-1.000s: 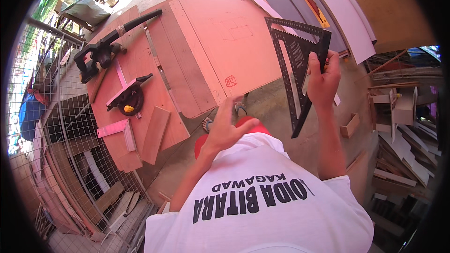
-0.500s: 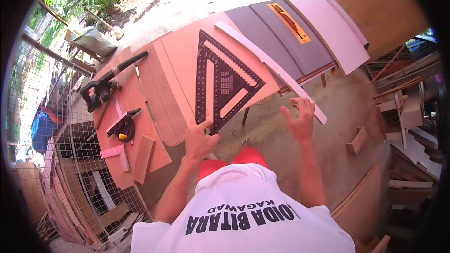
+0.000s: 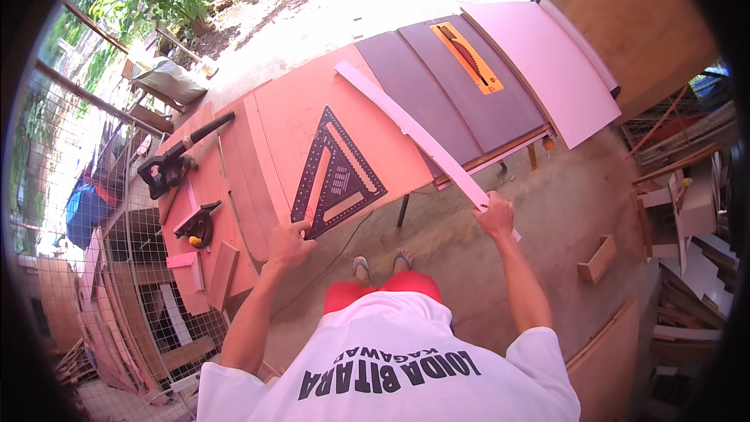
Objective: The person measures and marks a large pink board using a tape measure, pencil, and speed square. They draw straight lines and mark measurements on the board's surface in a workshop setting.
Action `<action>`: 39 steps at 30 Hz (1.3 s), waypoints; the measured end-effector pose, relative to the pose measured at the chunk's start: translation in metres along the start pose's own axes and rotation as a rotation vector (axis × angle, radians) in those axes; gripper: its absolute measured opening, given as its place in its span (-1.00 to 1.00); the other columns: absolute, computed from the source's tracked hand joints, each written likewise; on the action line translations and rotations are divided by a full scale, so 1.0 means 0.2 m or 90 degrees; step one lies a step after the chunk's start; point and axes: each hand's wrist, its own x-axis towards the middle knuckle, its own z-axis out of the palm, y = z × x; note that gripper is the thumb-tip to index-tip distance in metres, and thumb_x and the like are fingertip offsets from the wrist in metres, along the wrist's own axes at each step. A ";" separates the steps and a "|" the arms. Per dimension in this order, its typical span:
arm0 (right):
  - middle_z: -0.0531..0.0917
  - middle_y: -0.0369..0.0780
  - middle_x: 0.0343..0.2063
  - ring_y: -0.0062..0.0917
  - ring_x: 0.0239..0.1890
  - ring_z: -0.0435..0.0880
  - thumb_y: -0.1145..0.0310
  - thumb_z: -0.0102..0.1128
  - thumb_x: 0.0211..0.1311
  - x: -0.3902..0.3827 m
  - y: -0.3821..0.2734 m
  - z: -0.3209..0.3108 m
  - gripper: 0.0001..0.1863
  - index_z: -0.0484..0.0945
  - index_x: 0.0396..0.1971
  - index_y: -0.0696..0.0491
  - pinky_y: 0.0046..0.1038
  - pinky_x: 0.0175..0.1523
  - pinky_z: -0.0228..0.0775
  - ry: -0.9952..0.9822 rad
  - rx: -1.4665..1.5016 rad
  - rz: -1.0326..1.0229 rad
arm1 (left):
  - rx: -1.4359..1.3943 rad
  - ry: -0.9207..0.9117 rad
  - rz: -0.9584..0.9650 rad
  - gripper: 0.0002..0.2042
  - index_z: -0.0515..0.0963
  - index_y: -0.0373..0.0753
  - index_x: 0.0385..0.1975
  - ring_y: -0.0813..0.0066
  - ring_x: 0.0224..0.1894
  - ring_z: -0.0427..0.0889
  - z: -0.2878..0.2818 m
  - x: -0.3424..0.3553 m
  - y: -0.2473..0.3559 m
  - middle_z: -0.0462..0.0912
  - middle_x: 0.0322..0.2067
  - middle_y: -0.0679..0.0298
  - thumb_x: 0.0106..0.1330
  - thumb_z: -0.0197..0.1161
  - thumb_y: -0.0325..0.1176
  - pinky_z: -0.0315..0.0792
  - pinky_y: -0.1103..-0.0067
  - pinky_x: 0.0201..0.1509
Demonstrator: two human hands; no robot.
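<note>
My left hand (image 3: pixel 289 244) is closed on the lower corner of a black triangular speed square (image 3: pixel 340 180). The square lies over the pinkish plywood top (image 3: pixel 301 121), near its front edge; whether it rests flat I cannot tell. Closer to the right, my right hand (image 3: pixel 495 215) grips the near end of a long, narrow white strip (image 3: pixel 426 143). That strip slants from the plywood across the dark grey saw table (image 3: pixel 437 70), and its near end juts past the front edge. The fingers under the strip are partly hidden.
An orange insert (image 3: pixel 493 84) with a saw blade (image 3: pixel 466 55) sits in the grey table. A white panel (image 3: pixel 547 78) adjoins it. A black blower (image 3: pixel 168 166), a black tool (image 3: pixel 201 230) and wood offcuts (image 3: pixel 224 275) lie left. A wood piece (image 3: pixel 598 258) stands on the floor.
My right hand, earlier apart from the strip with fingers spread, now grips its near end. The square, in my left hand, has moved lower and nearer to me. The whole view has shifted slightly.
</note>
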 end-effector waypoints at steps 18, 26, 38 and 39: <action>0.77 0.02 -0.20 -0.17 -0.17 0.83 0.36 0.50 0.09 -0.59 -0.68 -0.48 -0.45 0.59 0.13 0.08 -0.22 -0.05 0.67 0.118 0.373 0.083 | -0.011 0.353 0.187 -0.63 0.71 -0.23 0.01 -0.07 0.19 0.51 0.52 0.93 0.58 0.52 0.24 -0.07 0.43 0.38 -0.06 0.41 0.08 0.27; 0.77 0.02 -0.25 -0.17 -0.19 0.82 0.33 0.49 0.17 -0.54 -1.08 -0.10 -0.37 0.51 0.26 0.06 -0.22 -0.07 0.66 -0.057 0.460 -0.022 | -0.543 0.301 -0.087 -0.46 0.42 -0.43 0.29 -0.04 0.14 0.65 0.40 0.27 0.50 0.66 0.05 -0.07 0.47 0.33 -0.19 0.48 0.16 0.27; 0.75 0.06 -0.16 -0.11 -0.19 0.81 0.31 0.54 0.13 -0.79 -1.97 0.66 -0.42 0.53 0.13 0.14 -0.19 -0.06 0.65 -0.157 0.514 -0.037 | -0.047 0.347 -0.124 -0.04 0.14 -0.44 0.52 -0.12 0.61 0.08 0.21 0.41 -0.52 0.22 0.48 -0.30 0.30 0.42 0.07 -0.07 -0.01 0.64; 0.72 0.07 -0.11 -0.11 -0.15 0.78 0.28 0.56 0.11 -0.80 -2.01 0.69 -0.39 0.53 0.14 0.13 -0.18 -0.02 0.63 -0.120 0.487 -0.052 | -0.042 0.318 -0.108 -0.01 0.09 -0.41 0.55 -0.10 0.63 0.02 0.22 0.44 -0.57 0.16 0.51 -0.27 0.30 0.39 0.12 -0.15 -0.03 0.65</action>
